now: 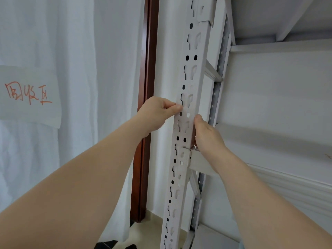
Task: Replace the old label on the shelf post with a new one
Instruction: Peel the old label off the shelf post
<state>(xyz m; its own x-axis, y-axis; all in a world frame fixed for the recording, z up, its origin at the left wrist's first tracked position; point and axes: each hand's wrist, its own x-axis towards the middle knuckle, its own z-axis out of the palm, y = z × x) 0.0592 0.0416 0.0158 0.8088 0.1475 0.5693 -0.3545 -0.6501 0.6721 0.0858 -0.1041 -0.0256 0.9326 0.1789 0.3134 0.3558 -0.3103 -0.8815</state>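
The white perforated metal shelf post point(186, 112) stands upright and slightly leaning in view, and across its front face, about midway between the upper crossbar and the lower beam bracket, there seems to be a pale, near-translucent label strip point(186, 114) that dulls the holes beneath it; whether it is the old one or the new one, I cannot tell. At the post's left edge the left hand point(158, 114) is curled almost closed, thumb and forefinger pinched together right at that strip's edge, apparently gripping its corner. On the post's right edge the right hand point(206, 135) is wrapped round the side, thumb pressed on the front corner, fingers hidden behind, so it looks clamped on the post itself just above the grey horizontal beam point(199, 164). To do this well, I'd say: keep that right hand bracing so the post doesn't rattle, pull the pinched corner low and flat along the face, slowly, so it comes in one piece or lies smooth without bubbles over the keyhole slots. Left of the post runs a dark red-brown wooden door frame point(149, 87), then white curtain fabric point(80, 69), and further left a white paper sheet with red handwritten characters point(28, 94) hangs on it.
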